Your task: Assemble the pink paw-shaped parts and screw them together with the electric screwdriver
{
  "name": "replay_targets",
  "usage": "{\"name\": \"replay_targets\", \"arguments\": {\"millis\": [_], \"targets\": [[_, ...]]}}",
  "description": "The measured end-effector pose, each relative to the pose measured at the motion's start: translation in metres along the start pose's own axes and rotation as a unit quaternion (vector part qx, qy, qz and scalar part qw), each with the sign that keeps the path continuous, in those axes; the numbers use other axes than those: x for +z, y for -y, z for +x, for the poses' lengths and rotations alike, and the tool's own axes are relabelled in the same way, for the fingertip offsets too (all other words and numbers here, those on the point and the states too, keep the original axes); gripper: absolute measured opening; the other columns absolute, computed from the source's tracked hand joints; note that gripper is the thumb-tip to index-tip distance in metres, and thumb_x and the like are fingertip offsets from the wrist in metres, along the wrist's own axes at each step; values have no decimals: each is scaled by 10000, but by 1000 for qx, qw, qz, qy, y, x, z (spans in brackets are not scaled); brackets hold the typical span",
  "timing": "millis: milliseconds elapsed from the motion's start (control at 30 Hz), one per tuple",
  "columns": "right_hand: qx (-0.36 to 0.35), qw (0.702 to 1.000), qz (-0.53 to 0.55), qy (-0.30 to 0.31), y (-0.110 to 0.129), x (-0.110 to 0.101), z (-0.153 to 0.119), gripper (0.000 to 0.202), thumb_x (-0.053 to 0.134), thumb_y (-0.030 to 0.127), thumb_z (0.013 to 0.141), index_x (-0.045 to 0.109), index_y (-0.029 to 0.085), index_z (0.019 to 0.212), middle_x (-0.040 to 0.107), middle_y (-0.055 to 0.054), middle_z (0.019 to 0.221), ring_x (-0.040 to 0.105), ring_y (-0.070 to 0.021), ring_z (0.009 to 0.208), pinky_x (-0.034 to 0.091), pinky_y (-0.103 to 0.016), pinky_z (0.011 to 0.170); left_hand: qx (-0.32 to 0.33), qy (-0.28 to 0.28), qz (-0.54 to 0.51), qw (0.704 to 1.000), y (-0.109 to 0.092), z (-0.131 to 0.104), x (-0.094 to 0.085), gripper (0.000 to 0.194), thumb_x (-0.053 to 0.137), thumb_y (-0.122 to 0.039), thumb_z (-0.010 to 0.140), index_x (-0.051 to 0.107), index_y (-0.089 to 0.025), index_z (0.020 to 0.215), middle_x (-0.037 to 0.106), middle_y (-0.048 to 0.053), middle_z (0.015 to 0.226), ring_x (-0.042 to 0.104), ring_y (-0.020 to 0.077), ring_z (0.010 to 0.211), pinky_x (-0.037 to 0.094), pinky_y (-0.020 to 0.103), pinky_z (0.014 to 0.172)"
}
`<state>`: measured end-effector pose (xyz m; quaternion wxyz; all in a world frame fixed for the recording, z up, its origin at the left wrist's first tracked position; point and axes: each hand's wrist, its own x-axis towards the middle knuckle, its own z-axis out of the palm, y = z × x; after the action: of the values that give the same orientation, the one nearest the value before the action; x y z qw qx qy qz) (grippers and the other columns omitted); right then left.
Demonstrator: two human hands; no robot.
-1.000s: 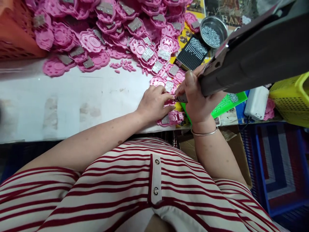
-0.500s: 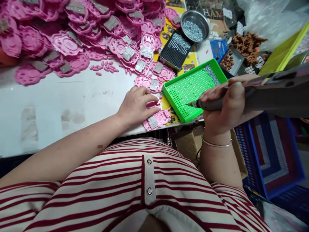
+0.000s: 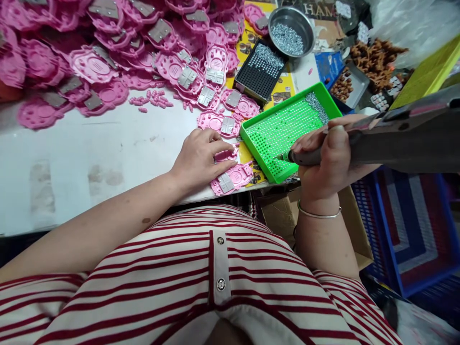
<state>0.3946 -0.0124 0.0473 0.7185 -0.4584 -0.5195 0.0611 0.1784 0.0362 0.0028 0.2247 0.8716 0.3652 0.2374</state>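
My right hand (image 3: 325,163) is wrapped round a grey electric screwdriver (image 3: 391,148). The driver's bit points down at the near left part of a green perforated tray (image 3: 251,135), where small screws (image 3: 316,108) lie heaped at the far right end. On the table's front edge, my left hand (image 3: 197,158) has its thumb and fingers around a pink plastic housing (image 3: 227,154), partly hidden beneath them. Just in front of the thumb lies another pink housing with a metal plate (image 3: 226,183). More such housings (image 3: 215,122) lie beyond my fingers.
A large pile of pink housings (image 3: 95,64) covers the back left. Small pink pieces (image 3: 158,99) lie before it. Behind the green tray are a black perforated tray (image 3: 251,76) and a metal bowl of screws (image 3: 287,38). Brown parts (image 3: 377,62) and blue crates (image 3: 406,282) are on the right.
The view has shifted slightly. The right hand and screwdriver have moved a little left, with the bit still over the green tray. My left hand keeps its place on the pink housing.
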Motion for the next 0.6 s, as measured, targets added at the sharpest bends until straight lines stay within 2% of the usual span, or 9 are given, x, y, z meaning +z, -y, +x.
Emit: {"name": "replay_targets", "arguments": {"millis": [200,267,400,500,600], "targets": [[-50,996,71,-26,15,11,11,159,663,422,852,647,265,851,363,81,506,356,-54,347,375,-204,331,-6,-3,-2,1000,0,0,1,275,671,-480,853,741,-265,1009,601,53,997,542,243,952,427,415,868],[-46,995,80,-34,26,23,14,184,648,447,868,622,271,817,351,83,505,363,-51,354,386,-198,345,-5,-5,-3,1000,0,1,2,271,670,-484,855,738,-268,1003,604,52,994,544,242,952,425,408,867],[-4,992,125,0,41,51,13,155,651,401,870,621,267,799,376,83,503,411,-51,375,407,-193,369,-5,-3,6,1000,1,2,2,323,669,-496,852,702,-241,1047,626,59,1013,550,252,966,421,398,862],[2,987,159,21,34,69,9,127,658,389,861,651,269,819,389,83,501,413,-56,359,393,-205,346,-12,1,13,1000,2,3,2,446,676,-495,840,629,-194,1165,646,79,1072,548,268,985,417,412,876],[-5,986,165,32,20,79,5,107,669,407,852,662,302,870,380,81,507,394,-70,351,380,-231,332,-17,7,24,1000,1,4,2,494,687,-511,827,620,-176,1184,647,91,1079,543,275,993,410,410,880]]}}
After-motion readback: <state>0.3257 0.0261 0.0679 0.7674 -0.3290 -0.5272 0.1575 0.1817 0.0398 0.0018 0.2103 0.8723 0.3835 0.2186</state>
